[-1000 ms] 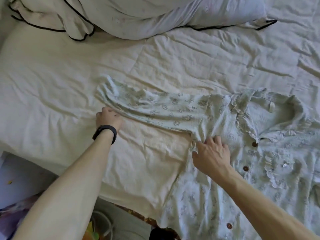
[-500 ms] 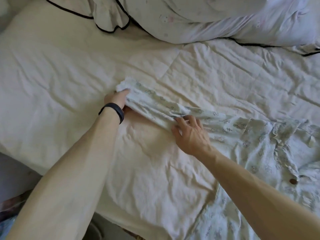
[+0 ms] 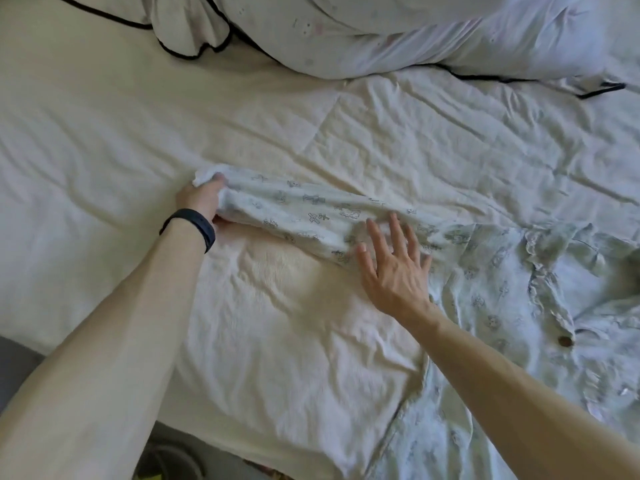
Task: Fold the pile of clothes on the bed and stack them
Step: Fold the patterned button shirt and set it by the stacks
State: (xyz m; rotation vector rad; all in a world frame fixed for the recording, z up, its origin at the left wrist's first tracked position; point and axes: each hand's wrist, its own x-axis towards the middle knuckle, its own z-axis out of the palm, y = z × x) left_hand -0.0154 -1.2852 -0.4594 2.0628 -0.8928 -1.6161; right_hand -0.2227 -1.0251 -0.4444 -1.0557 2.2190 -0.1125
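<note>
A pale green printed pyjama shirt (image 3: 502, 289) with brown buttons lies spread on the cream bed sheet (image 3: 104, 150), its body at the right. One long sleeve (image 3: 311, 213) stretches out to the left. My left hand (image 3: 201, 199), with a black band on the wrist, grips the cuff end of that sleeve. My right hand (image 3: 394, 268) lies flat with spread fingers on the sleeve near the shoulder.
A white pillow with black piping (image 3: 415, 29) lies along the far side of the bed. The near edge of the mattress runs along the bottom left, with grey floor (image 3: 17, 368) below it.
My left hand has closed round the sleeve's cuff and drawn the sleeve out. My right hand slid from the shirt's chest onto the sleeve and opened flat. The camera view shifted left.
</note>
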